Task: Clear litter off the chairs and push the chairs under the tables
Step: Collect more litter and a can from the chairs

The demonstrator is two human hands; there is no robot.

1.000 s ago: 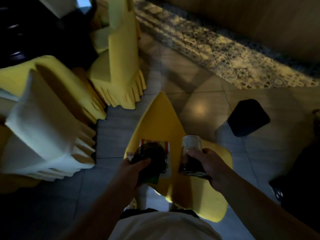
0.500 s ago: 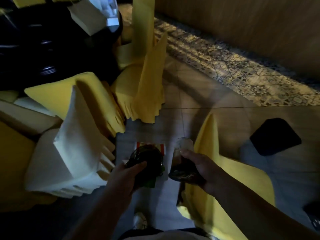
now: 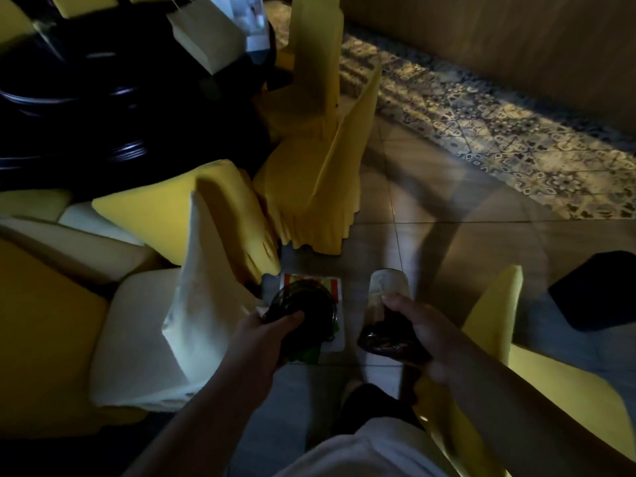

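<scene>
Head view: your left hand [image 3: 265, 335] grips a dark bowl [image 3: 303, 309] over a wrapper, your right hand [image 3: 418, 330] a cup [image 3: 387, 297], just beside the white-covered chair [image 3: 144, 339]; keep both level.

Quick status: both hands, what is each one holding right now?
Left hand: grips a dark round plastic container with a red-and-white printed wrapper beneath it.
Right hand: grips a clear drinking glass with dark dregs.

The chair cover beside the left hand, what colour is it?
White chair cover, among yellow ones; the head view shows it.
</scene>
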